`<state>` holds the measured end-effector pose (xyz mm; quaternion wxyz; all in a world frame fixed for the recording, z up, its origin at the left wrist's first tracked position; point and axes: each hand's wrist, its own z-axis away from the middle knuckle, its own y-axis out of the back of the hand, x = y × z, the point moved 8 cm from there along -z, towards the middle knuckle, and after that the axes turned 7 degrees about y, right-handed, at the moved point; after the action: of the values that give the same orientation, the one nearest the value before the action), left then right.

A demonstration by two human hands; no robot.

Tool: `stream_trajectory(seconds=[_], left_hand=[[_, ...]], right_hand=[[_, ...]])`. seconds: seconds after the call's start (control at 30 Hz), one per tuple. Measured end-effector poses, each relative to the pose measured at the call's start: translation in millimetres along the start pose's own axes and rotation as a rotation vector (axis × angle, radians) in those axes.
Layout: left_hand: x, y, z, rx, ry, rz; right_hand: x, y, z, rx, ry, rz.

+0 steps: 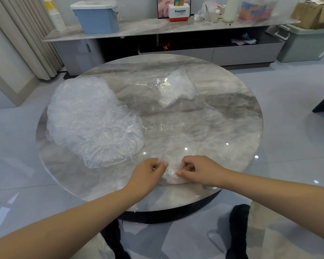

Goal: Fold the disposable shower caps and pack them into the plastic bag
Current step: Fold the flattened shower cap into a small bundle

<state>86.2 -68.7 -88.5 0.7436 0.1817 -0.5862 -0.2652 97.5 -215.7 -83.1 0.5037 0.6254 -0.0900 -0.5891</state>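
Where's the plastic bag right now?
Head view: the plastic bag lies flat on the far middle of the table, right of the loose cap pile, beyond both hands.

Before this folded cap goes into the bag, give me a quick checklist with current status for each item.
1. Both hands on the shower cap: ok, left hand and right hand pinch it.
2. Cap folded small: ok, a compact bundle at the near edge of the round table.
3. Plastic bag within reach: ok, it lies flat past the hands.
4. Bag mouth open: cannot tell, clear film hides the edge.
5. Bag has room: ok, only a few folded caps inside.
6. Pile of unfolded caps clear of the path: ok, it sits to the left.
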Motion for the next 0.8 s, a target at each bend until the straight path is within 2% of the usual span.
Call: stream_trajectory(seconds=[0.17, 0.2, 0.3, 0.37, 0.4, 0.43, 0.5, 0.6, 0.67, 0.73, 0.8], left_hand=[[5.0, 4.3, -3.1, 0.127, -0.039, -0.029], [10.6, 7.1, -0.1, 0.168, -0.111, -0.101], [36.2, 5.9, 17.3, 0.268, -0.483, -0.401], [40.2, -10.2, 27.0, 0.169, -0.677, -0.58], [34.3, -21.4, 28.7, 0.103, -0.717, -0.674], [26.8, -31.4, 29.3, 0.044, -0.725, -0.768], [11.9, -42.4, 27.4, -0.045, -0.612, -0.906], [-7.4, -46.5, 20.8, -0.179, -0.443, -0.914], [-11.0, -46.9, 17.0, -0.22, -0.41, -0.897], [-13.3, -47.5, 13.9, -0.239, -0.396, -0.876], [-13.4, -47.4, 13.0, -0.25, -0.395, -0.857]], right_hand=[[8.3, -5.4, -8.2, 0.019, -0.079, 0.003], [8.1, -5.3, -9.2, 0.022, -0.083, 0.025], [7.7, -2.9, -11.1, 0.038, -0.099, 0.08], [7.9, -2.2, -11.9, 0.042, -0.108, 0.08], [8.7, -2.6, -12.3, 0.037, -0.114, 0.08], [9.9, -3.3, -12.5, 0.028, -0.124, 0.082], [11.4, -4.1, -12.2, 0.028, -0.134, 0.061], [4.6, -0.1, -9.1, 0.055, -0.078, 0.124], [-7.0, 4.2, -5.8, 0.089, 0.041, 0.34], [-22.3, 4.1, -1.5, 0.174, 0.236, 0.52], [-34.6, -0.7, 4.1, 0.224, 0.384, 0.582]])
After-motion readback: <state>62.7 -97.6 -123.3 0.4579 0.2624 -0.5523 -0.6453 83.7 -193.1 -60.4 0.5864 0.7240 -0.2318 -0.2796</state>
